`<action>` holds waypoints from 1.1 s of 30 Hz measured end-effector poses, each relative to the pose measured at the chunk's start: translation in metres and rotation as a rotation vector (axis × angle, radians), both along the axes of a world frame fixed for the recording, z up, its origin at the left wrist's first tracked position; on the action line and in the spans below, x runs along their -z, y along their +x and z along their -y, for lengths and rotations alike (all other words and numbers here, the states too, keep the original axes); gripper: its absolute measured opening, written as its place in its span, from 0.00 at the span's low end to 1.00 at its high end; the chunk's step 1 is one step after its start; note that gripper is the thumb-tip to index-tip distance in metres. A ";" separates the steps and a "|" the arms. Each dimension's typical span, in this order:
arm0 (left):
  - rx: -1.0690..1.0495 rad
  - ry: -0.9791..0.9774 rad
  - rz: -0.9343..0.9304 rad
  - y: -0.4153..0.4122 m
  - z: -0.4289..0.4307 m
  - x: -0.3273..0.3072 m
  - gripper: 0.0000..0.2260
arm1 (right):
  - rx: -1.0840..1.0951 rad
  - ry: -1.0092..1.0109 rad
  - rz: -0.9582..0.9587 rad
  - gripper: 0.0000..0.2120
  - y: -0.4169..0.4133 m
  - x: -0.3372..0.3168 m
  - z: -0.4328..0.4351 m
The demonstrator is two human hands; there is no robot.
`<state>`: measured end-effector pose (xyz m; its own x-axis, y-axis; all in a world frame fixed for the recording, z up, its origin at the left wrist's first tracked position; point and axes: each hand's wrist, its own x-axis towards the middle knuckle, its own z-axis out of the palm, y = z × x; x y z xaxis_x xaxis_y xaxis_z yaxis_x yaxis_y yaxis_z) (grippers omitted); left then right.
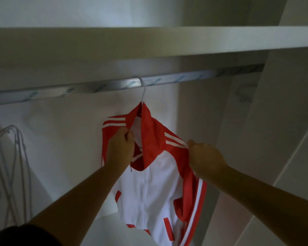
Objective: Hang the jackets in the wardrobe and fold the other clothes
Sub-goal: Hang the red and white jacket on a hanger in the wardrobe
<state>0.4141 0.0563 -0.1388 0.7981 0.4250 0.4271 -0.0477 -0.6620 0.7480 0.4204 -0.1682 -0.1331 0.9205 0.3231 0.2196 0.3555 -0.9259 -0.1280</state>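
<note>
A: Status, far left?
B: Empty wire hangers (pixel 9 167) hang there.
A: Jacket (pixel 155 183)?
B: Suspended by hanger (pixel 143 89) from wardrobe rail (pixel 103 87). Left hand (pixel 120 146) pinches the collar; right hand (pixel 205 157) pinches the striped shoulder.

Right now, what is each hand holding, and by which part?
Both grip the red-and-white jacket on its hanger: left hand at the collar opening, right hand pinching the striped shoulder.
</note>
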 end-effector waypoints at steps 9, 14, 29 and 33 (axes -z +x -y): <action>0.167 -0.068 -0.122 0.013 0.021 -0.014 0.03 | 0.046 0.065 -0.028 0.09 -0.020 -0.001 0.005; 0.241 -0.294 -0.123 0.002 0.047 -0.032 0.15 | 0.033 0.101 -0.102 0.10 -0.039 -0.009 -0.004; 0.230 0.034 -0.313 -0.044 0.096 -0.071 0.32 | -0.027 0.303 -0.362 0.16 -0.116 -0.042 0.027; 0.320 -0.088 -0.234 -0.116 0.124 -0.063 0.20 | -0.060 0.359 -0.406 0.16 -0.183 -0.046 0.075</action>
<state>0.2978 -0.0672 -0.0762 0.9672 0.1666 0.1916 -0.0627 -0.5744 0.8161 0.2369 -0.2433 -0.0868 0.9367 0.3475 -0.0433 0.2625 -0.7786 -0.5700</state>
